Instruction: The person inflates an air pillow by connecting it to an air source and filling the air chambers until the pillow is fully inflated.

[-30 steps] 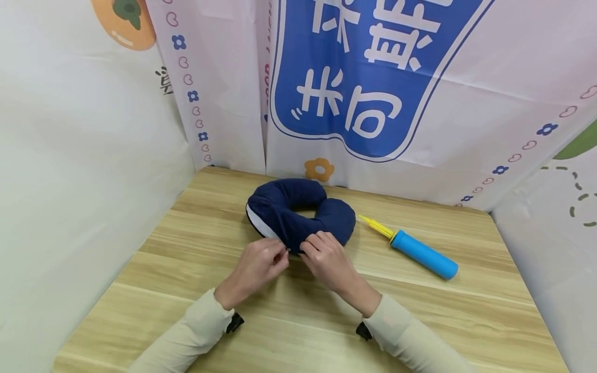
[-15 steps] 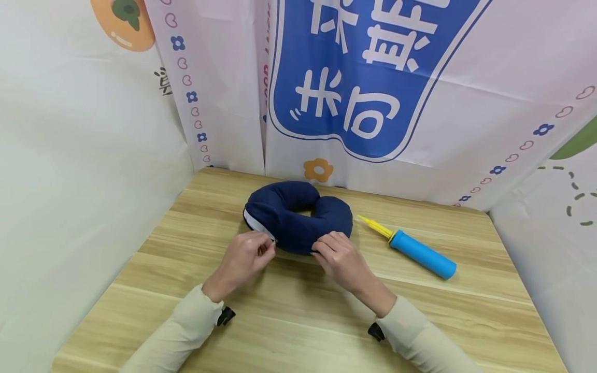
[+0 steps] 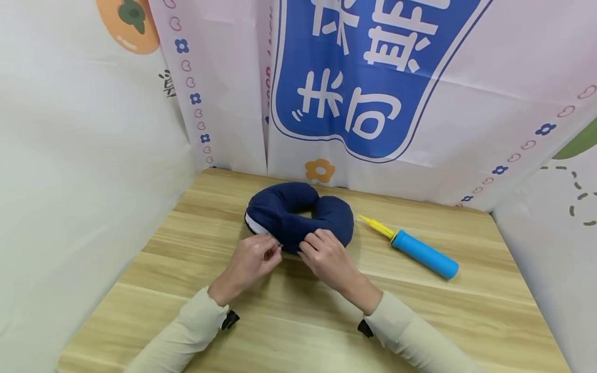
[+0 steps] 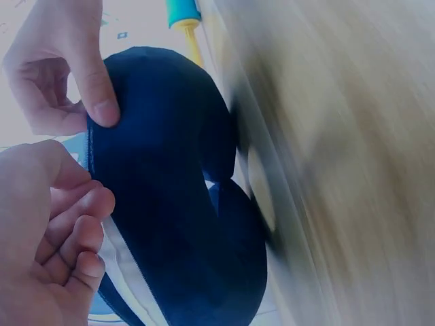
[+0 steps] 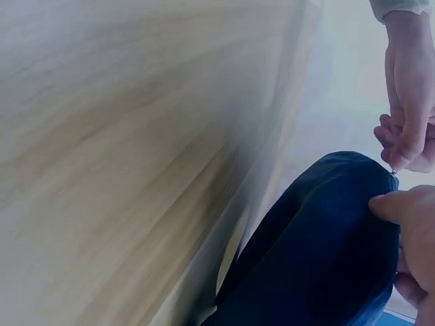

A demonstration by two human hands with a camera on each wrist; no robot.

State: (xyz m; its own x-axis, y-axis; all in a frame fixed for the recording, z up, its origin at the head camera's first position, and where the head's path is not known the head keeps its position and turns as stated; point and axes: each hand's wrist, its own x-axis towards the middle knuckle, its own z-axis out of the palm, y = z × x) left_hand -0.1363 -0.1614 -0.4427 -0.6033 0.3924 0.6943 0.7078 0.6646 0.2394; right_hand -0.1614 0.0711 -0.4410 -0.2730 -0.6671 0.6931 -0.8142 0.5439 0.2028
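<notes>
A navy U-shaped neck pillow (image 3: 303, 230) lies on the wooden table, its gap facing the back right. Along its front left edge a zipper stands partly undone, with white inner material (image 3: 255, 225) showing. My left hand (image 3: 246, 263) pinches the small zipper pull (image 3: 280, 246) at the pillow's front edge. A little to the right, my right hand (image 3: 328, 260) grips the edge seam between thumb and fingers. In the right wrist view, the right thumb (image 5: 387, 207) presses on the navy cloth close to the pull. The left wrist view shows the unzipped stretch below the left fingers (image 4: 88, 234).
A blue hand pump (image 3: 424, 254) with a yellow nozzle (image 3: 377, 226) lies right of the pillow, nozzle toward it. Printed cloth walls (image 3: 233, 103) rise behind and beside the wooden table (image 3: 298, 331).
My left hand went left with the zipper pull, then slightly back right. My right hand slid right along the seam, then back left. The white opening has become smaller.
</notes>
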